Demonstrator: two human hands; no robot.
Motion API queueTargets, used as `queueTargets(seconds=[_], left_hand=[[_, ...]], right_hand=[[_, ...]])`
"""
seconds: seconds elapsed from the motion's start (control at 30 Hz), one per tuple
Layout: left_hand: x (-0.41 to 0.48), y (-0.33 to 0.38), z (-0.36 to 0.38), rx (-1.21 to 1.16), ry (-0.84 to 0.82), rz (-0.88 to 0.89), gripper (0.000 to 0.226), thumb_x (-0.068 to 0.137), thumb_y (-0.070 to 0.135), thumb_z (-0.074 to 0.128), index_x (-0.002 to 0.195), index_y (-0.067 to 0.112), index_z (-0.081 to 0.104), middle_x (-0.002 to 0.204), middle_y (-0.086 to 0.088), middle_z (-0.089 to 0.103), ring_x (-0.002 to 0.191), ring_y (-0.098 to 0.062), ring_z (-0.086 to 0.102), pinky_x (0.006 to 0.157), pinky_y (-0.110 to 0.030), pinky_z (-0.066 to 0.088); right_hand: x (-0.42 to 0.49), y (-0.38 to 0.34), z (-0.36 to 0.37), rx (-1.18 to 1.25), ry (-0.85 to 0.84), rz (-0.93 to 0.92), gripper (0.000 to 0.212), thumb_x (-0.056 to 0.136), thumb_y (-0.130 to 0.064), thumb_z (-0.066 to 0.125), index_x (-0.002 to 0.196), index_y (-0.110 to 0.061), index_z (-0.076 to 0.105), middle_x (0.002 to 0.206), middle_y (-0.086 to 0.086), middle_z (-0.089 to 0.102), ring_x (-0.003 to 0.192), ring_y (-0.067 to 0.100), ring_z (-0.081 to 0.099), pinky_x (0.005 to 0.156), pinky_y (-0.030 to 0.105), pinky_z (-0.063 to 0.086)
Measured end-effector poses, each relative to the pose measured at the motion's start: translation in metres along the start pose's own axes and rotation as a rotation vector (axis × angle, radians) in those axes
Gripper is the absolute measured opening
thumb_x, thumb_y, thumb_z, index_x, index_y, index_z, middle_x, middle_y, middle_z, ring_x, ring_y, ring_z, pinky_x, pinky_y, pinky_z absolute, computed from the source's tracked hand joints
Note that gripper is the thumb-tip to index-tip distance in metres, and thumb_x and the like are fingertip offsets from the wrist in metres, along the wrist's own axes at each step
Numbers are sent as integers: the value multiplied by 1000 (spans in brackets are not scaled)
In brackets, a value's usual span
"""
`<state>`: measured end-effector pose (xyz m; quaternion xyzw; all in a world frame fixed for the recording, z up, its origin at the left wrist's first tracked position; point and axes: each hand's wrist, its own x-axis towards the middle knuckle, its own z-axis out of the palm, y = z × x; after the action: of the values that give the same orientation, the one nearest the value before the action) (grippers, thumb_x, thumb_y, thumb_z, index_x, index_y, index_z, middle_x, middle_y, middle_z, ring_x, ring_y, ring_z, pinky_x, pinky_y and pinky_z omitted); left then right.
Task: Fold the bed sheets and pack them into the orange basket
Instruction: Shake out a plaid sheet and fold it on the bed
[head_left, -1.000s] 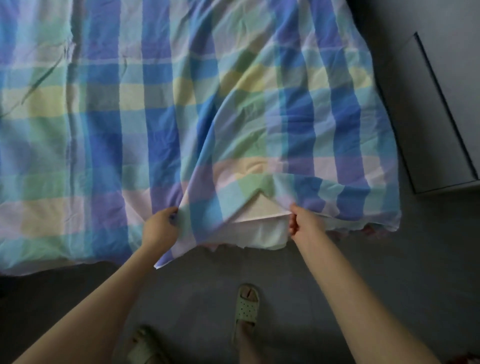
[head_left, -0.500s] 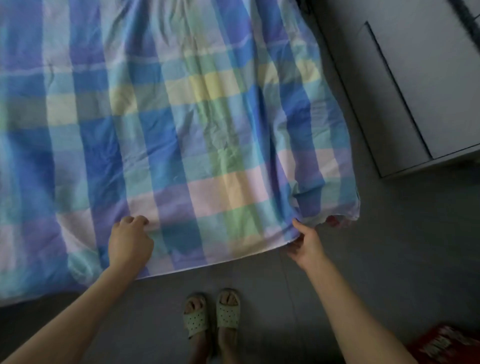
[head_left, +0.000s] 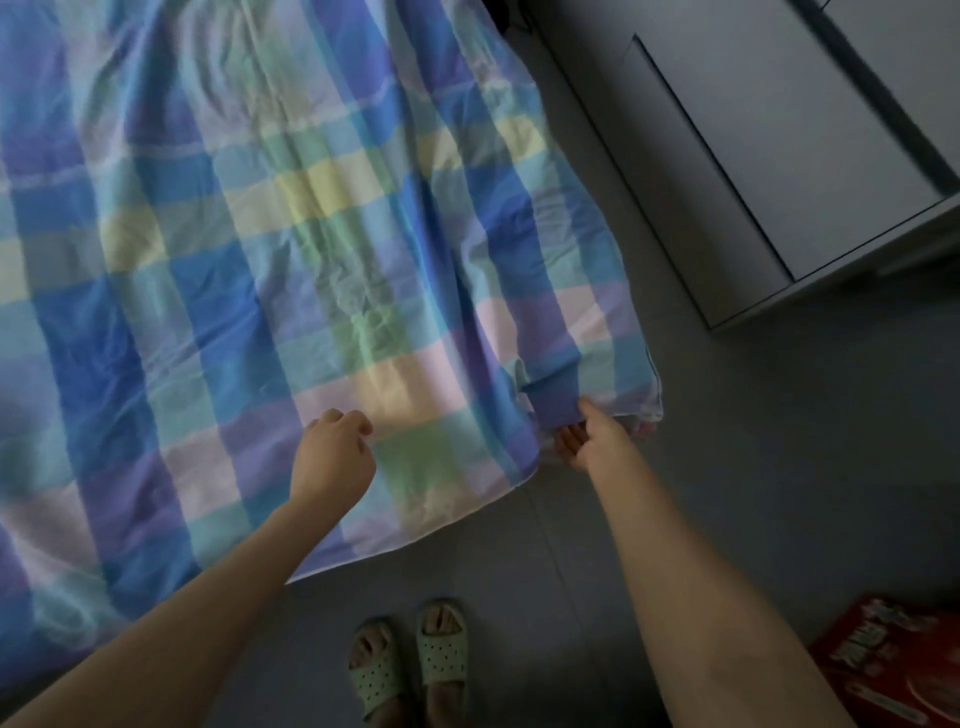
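We are standing on a grey floor (head_left: 779, 467) in pale green slippers (head_left: 408, 670), with a red box (head_left: 883, 660) lying at the lower right. Our left hand (head_left: 332, 457) is resting on the checked sheet (head_left: 249, 270) near its front edge, fingers curled; whether it is gripping cloth we cannot tell. Our right hand (head_left: 595, 441) is pinching the sheet's edge near the right corner, thumb above, fingers below. The sheet is lying spread out, filling the left and middle. A grey cabinet (head_left: 779, 156) is standing at the upper right.
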<state>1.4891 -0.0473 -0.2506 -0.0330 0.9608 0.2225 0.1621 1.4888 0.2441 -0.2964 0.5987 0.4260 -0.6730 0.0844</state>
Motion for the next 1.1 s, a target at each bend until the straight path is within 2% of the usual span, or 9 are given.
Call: queueTargets(seconds=[0.13, 0.3, 0.37, 0.47, 0.63, 0.7, 0.8, 0.93, 1.1], left_hand=[[0, -4, 2, 100, -103, 31, 36, 85, -1, 47, 117, 7, 62, 115, -16, 56, 101, -39, 55, 84, -39, 43], [-4, -4, 6, 168, -138, 30, 50, 78, -9, 48, 123, 10, 59, 118, -13, 53, 104, -39, 55, 85, -41, 44], [-4, -1, 8, 194, -133, 11, 51, 75, -10, 49, 121, 8, 60, 117, -15, 54, 103, -41, 55, 84, -42, 45], [-3, 4, 9, 235, -104, -42, 47, 71, -12, 52, 115, 2, 63, 110, -21, 55, 97, -44, 55, 80, -45, 45], [2, 23, 22, 273, -79, -190, 43, 70, -12, 56, 112, -5, 61, 107, -28, 53, 96, -49, 54, 80, -49, 45], [4, 35, 26, 267, -44, -270, 42, 74, -8, 58, 116, -5, 57, 106, -31, 51, 96, -50, 53, 82, -51, 45], [11, 65, 34, 201, 35, -322, 50, 81, 0, 57, 131, 5, 49, 110, -37, 47, 94, -55, 51, 86, -53, 41], [33, 114, 51, 247, 48, -191, 57, 88, 16, 59, 141, 20, 40, 134, -31, 40, 117, -51, 43, 96, -53, 38], [56, 161, 77, 306, -97, -9, 60, 86, 20, 62, 142, 18, 41, 141, -30, 33, 117, -50, 41, 98, -52, 39]], right_hand=[[8, 3, 0, 46, 50, -70, 14, 87, -19, 65, 82, -12, 54, 39, -4, 55, 30, 8, 51, 34, 17, 43], [15, -3, -32, 17, 275, -314, 18, 86, -1, 60, 104, 1, 60, 82, 13, 63, 55, 17, 57, 36, 16, 46], [17, -4, -46, -34, 152, -234, 11, 90, -5, 58, 100, 1, 60, 85, 15, 62, 56, 18, 61, 43, 22, 52], [17, -22, -52, 80, -66, -72, 11, 94, -4, 52, 105, -7, 54, 91, 13, 59, 79, 25, 59, 67, 34, 55], [31, -66, -69, 264, -206, 149, 15, 87, -23, 58, 75, -14, 57, 74, 1, 57, 65, 13, 50, 59, 24, 37], [34, -88, -78, 309, -261, 184, 9, 79, -17, 52, 79, -11, 59, 76, 2, 59, 67, 14, 51, 63, 26, 36], [44, -114, -94, 270, -257, 249, 22, 72, -18, 47, 87, -5, 59, 81, 9, 63, 76, 21, 57, 75, 33, 41], [68, -122, -97, 14, -154, 279, 26, 86, -36, 63, 73, -14, 58, 43, 0, 56, 40, 10, 52, 48, 19, 45], [86, -144, -111, 57, 10, -42, 20, 90, -4, 58, 72, -9, 52, 46, 4, 57, 29, 4, 47, 31, 13, 35]])
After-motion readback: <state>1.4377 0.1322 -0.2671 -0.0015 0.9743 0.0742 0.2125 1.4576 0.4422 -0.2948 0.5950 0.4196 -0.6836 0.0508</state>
